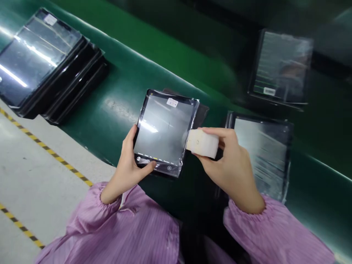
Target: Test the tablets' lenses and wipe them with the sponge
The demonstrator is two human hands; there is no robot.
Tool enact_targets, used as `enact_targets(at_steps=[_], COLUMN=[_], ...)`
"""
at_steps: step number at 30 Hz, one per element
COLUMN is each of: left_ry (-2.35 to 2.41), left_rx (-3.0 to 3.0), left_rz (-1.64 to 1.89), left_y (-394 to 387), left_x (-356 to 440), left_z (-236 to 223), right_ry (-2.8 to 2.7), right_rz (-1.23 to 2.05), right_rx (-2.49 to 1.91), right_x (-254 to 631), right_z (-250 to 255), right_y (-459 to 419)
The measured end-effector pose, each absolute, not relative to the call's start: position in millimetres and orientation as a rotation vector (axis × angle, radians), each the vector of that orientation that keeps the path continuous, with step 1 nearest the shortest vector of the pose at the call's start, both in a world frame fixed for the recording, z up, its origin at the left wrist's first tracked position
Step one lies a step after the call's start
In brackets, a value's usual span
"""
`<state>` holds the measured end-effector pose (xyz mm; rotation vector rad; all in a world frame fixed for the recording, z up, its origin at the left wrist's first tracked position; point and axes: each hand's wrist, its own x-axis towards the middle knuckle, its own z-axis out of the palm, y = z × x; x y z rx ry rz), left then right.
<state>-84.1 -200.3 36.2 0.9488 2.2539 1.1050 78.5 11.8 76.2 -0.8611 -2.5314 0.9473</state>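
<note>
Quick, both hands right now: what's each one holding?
Left hand: closed on the tablet, gripping its lower left corner.
Right hand: closed on the white block, at the tablet's right edge.

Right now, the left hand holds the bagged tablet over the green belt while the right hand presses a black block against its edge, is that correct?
Not quite: the head view shows the block is white, not black. The rest holds: the left hand holds the bagged tablet over the green belt, and the right hand presses the block against its edge.

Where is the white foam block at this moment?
In the head view, the white foam block is right of centre, pinched in the right hand, against the right edge of the film-wrapped black tablet.
</note>
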Motion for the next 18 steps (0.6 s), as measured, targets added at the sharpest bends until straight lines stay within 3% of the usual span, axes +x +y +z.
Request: enact_targets(at_steps=[13, 18], left_ry=[2.068, 2.131], left_rx=[0.889, 0.825], left_rz=[1.335, 1.391], left_y=[-209.9, -209.2], left_x=[-91.9, -99.9], left_z=[24.2, 17.9], right_ry=[-2.525, -2.25], right_rz=[0.937, 0.854], right_rx=[-0.845, -0.786], right_x=[77.4, 114.0], right_z=[73.9, 78.5], right_y=[4.7, 15.2])
